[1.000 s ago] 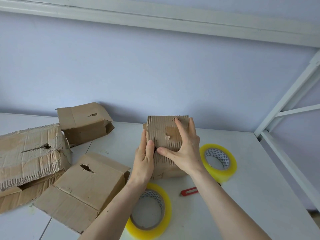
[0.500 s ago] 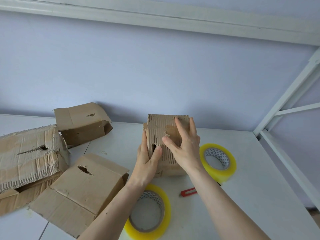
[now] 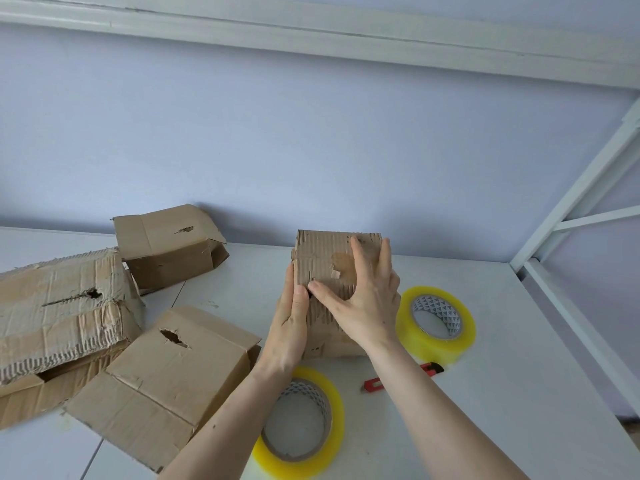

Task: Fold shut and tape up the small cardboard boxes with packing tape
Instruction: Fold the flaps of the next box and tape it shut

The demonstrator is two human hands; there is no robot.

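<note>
Box point(image 3: 322, 261) between left hand point(image 3: 289, 327), right hand point(image 3: 363, 306) fingers flat on top

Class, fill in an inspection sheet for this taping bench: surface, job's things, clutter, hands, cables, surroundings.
Surface: white table, seam lines on its left part.
Job's things: small cardboard box upright, its facing skin torn to the corrugation; two yellow tape rolls, one near the arms, one right of the box; red cutter partly under the right forearm.
Clutter: three other boxes, rear, far left, front left, all with torn holes.
Hands: left hand flat against the box's left side; right hand spread over its front.
Cables: nothing seen.
Surroundings: pale wall, white metal frame at right.
</note>
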